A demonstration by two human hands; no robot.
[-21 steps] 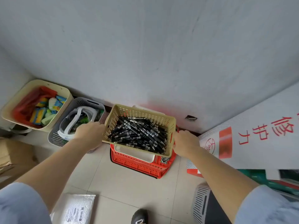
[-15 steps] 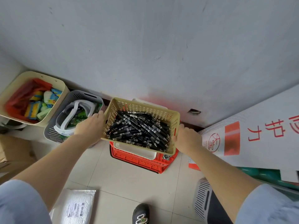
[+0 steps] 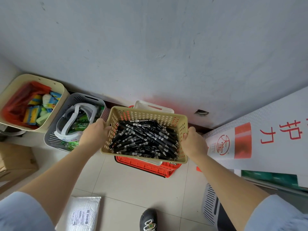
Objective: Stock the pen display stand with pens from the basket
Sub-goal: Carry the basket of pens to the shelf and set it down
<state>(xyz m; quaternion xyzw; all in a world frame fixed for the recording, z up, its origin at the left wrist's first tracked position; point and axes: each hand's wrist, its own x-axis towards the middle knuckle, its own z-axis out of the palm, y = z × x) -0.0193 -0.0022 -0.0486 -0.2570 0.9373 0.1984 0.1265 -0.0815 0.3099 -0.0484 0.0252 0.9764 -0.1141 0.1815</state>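
Observation:
A beige perforated basket (image 3: 148, 114) full of black pens (image 3: 143, 140) hangs in the air above a red crate (image 3: 146, 166). My left hand (image 3: 94, 133) grips its left wall and my right hand (image 3: 193, 141) grips its right wall. The basket is roughly level. No pen display stand shows in this view.
A white bin (image 3: 153, 106) sits inside the red crate against the grey wall. A grey basket (image 3: 55, 139) and a beige bin (image 3: 61, 88) with packets stand at left. Cardboard boxes (image 3: 15, 160), a white parcel (image 3: 81, 212), my shoe (image 3: 148, 220) and a white signboard (image 3: 266, 130) lie around.
Both hands have lifted the pen basket up off the red crate and toward me; it now looks larger and nearer.

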